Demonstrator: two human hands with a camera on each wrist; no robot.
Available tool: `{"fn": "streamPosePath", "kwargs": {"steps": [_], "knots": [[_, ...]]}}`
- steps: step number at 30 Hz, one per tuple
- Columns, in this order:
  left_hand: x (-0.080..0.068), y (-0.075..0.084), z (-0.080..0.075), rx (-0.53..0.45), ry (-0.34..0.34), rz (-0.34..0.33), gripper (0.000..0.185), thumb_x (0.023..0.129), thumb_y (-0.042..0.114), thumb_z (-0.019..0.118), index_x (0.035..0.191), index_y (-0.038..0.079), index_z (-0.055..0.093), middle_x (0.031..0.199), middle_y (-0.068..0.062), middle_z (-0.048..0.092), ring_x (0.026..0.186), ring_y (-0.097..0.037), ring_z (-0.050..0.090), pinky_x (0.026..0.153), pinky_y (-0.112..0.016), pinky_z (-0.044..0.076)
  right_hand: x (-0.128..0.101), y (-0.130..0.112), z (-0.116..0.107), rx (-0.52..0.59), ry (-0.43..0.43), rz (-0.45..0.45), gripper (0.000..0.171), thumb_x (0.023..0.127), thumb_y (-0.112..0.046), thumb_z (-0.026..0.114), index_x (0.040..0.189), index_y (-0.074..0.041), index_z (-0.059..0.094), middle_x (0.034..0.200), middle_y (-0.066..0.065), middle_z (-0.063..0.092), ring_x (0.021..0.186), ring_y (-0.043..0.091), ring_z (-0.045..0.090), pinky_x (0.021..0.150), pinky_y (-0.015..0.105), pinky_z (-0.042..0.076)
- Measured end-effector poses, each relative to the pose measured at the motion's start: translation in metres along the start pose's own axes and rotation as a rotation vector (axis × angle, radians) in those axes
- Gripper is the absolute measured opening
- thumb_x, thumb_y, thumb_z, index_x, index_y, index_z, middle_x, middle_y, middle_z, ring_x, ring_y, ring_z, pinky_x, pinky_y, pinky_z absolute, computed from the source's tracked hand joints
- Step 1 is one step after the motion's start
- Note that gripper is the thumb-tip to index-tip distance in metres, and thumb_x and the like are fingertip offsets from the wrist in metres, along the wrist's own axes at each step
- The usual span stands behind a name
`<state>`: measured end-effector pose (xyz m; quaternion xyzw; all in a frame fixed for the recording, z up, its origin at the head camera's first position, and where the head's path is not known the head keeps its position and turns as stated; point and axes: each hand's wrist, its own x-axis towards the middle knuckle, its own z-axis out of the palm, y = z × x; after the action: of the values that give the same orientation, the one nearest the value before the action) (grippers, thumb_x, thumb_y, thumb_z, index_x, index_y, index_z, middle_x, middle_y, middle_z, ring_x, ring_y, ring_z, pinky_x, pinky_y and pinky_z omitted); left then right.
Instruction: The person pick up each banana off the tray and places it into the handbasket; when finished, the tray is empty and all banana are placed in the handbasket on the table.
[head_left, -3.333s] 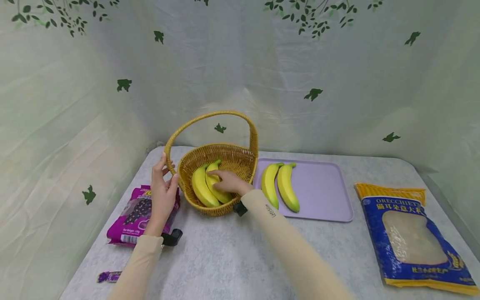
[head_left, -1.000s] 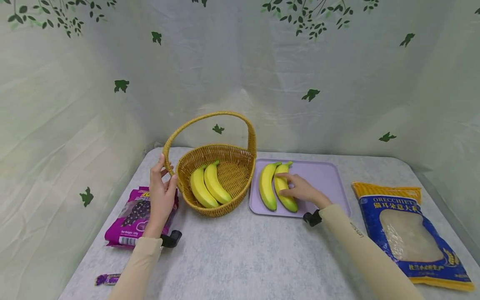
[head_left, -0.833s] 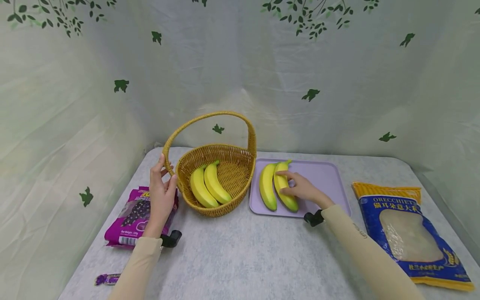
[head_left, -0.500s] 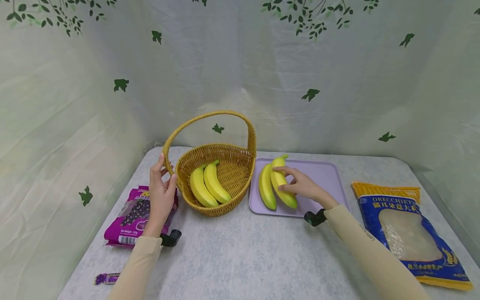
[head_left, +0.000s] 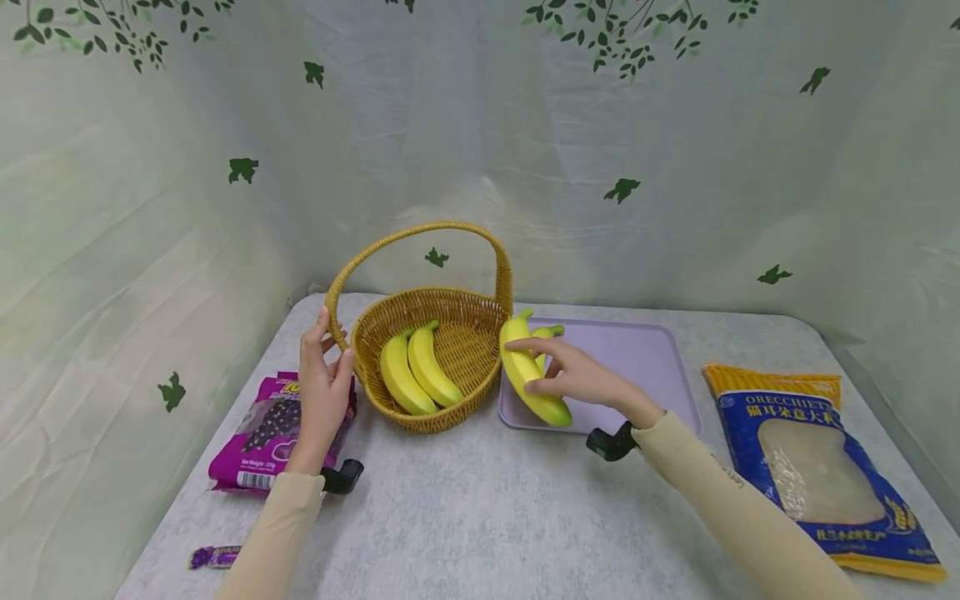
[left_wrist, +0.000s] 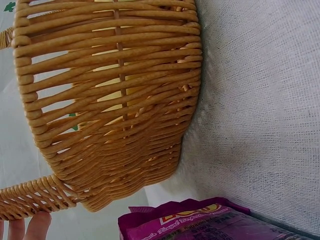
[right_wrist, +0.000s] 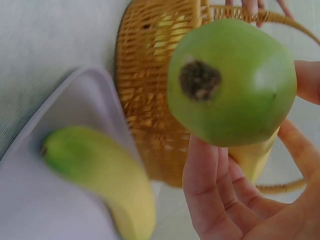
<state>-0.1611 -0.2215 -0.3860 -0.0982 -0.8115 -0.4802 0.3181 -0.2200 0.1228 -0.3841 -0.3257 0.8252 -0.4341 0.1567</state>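
A wicker basket (head_left: 450, 312) with a tall handle stands on the table with two bananas (head_left: 415, 373) inside. My left hand (head_left: 322, 379) grips the handle's left base; one fingertip (left_wrist: 31, 226) shows there in the left wrist view. My right hand (head_left: 576, 377) holds a yellow banana (head_left: 527, 375) lifted above the left edge of the lilac tray (head_left: 637, 358); its green tip (right_wrist: 230, 82) fills the right wrist view. Another banana (right_wrist: 100, 175) lies on the tray, mostly hidden behind the held one in the head view.
A purple snack bag (head_left: 262, 429) lies left of the basket, also seen as a purple bag (left_wrist: 210, 222) by the left wrist. A blue and yellow pasta bag (head_left: 821, 467) lies at the right. A small purple wrapper (head_left: 213, 556) sits near the front left edge.
My right hand left the basket, went to the tray, gripped the right-hand banana and lifted it leftwards towards the basket. The left hand has stayed on the handle.
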Motion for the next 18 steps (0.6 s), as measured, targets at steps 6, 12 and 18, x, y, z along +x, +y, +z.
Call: {"fn": "streamPosePath", "kwargs": {"steps": [6,12,18], "knots": [[0.0,0.0,0.0,0.001,0.003,0.0,0.06,0.094,-0.013,0.046,0.147,0.003,0.024,0.135,-0.03,0.035,0.117,-0.043,0.044,0.086,-0.008,0.041,0.016,-0.012,0.01,0.005,-0.04,-0.065,0.056,0.088,-0.018,0.067,0.142,-0.02,0.048,0.132,0.002,0.048,0.093,0.02,0.053,0.076,0.035,0.05],[0.0,-0.002,0.002,-0.018,0.008,0.023,0.059,0.093,-0.014,0.045,0.146,0.002,0.024,0.132,-0.032,0.035,0.115,-0.046,0.045,0.084,-0.008,0.042,0.042,-0.019,0.019,-0.01,-0.059,-0.065,0.057,0.089,-0.016,0.065,0.142,-0.02,0.046,0.129,0.001,0.05,0.063,0.015,0.047,0.061,0.028,0.045],[0.0,-0.001,0.001,0.0,0.018,0.035,0.059,0.093,-0.014,0.046,0.146,0.0,0.024,0.131,-0.032,0.036,0.114,-0.045,0.045,0.083,-0.007,0.042,0.074,-0.026,0.025,-0.098,-0.046,-0.077,0.057,0.09,-0.02,0.065,0.144,-0.021,0.045,0.134,0.005,0.047,0.096,0.018,0.049,0.076,0.034,0.044]]}}
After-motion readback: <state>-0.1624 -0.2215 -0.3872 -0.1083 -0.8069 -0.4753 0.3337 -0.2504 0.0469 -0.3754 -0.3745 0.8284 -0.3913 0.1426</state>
